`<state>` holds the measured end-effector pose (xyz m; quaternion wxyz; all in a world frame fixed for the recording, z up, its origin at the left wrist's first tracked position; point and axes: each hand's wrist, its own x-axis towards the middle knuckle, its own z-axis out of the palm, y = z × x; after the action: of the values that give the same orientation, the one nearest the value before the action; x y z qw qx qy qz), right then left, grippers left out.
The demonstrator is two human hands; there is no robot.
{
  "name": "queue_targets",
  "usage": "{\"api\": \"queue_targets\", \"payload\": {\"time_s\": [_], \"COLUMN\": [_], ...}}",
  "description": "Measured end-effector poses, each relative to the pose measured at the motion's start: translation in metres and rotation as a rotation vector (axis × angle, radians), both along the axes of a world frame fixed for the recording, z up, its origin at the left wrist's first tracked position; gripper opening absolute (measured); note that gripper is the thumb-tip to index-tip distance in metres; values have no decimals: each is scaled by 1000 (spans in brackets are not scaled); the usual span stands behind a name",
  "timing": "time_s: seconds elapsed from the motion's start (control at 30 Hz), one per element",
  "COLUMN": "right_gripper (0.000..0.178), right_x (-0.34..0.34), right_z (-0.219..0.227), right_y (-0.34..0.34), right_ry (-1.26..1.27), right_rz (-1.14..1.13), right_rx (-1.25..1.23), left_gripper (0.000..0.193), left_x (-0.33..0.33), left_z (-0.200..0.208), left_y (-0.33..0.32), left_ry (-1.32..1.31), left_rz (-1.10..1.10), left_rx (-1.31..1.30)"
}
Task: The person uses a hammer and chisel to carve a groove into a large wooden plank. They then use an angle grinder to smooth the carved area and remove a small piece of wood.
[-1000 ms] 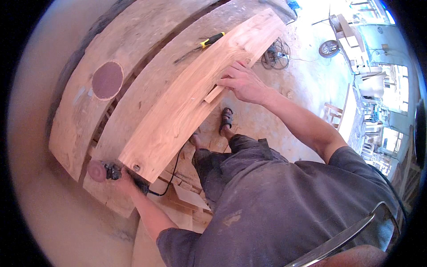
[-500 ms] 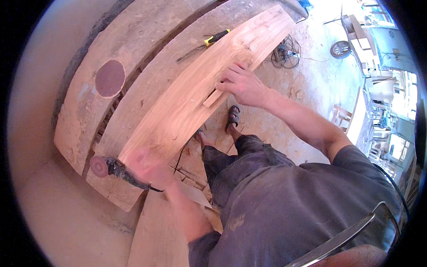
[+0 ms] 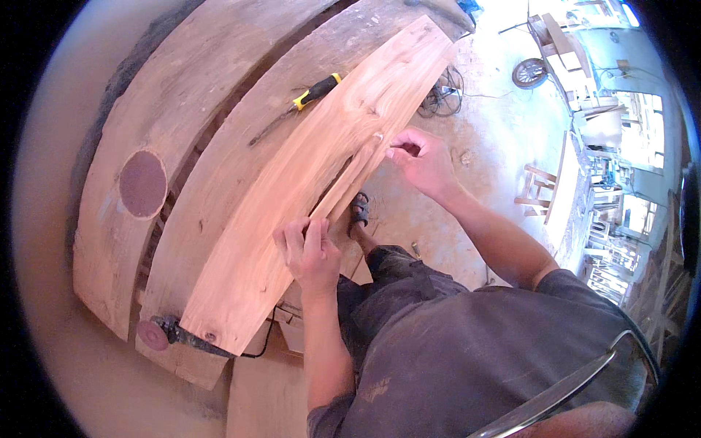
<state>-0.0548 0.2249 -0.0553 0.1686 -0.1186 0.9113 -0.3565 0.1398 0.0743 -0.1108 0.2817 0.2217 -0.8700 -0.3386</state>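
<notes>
A long pale wooden board (image 3: pixel 255 226) with visible grain and knots lies across the bench, slanting from near left to far right. Along its right-hand edge sits a narrow wooden strip (image 3: pixel 343 182), with a dark gap between strip and board. My left hand (image 3: pixel 310 255) has its fingers closed over the strip's near end, at the board's edge. At the far end, my right hand (image 3: pixel 423 160) is curled, its thumb and forefinger pinching the strip's tip. Past the board rests a slim saw with a black and yellow handle (image 3: pixel 318 90).
An angle grinder (image 3: pixel 169 332) lies at the board's near end. A round brown sanding disc (image 3: pixel 142 184) sits on the far plank of the wooden bench (image 3: pixel 197 164). Coiled cable (image 3: pixel 442 95) lies on the floor; a wheel (image 3: pixel 529 73) and a wooden stool (image 3: pixel 537 191) stand to the right.
My left hand has moved from the board's near end up to the strip. The right hand has shifted off the board's face to the strip's far end. The whole view has shifted slightly.
</notes>
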Motion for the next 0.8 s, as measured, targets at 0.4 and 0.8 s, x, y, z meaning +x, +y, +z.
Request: {"api": "queue_targets", "payload": {"time_s": [0.4, 0.8], "right_gripper": [19, 20], "right_x": [-16, -25], "right_z": [-5, -5], "right_y": [-36, -36], "right_ry": [-57, -73], "right_rz": [228, 318], "right_rx": [193, 189], "left_gripper": [12, 8], "left_x": [-2, -4], "left_z": [-4, -3], "left_y": [-2, -1], "left_ry": [15, 14], "left_rz": [-24, -16], "left_rx": [-31, -68]}}
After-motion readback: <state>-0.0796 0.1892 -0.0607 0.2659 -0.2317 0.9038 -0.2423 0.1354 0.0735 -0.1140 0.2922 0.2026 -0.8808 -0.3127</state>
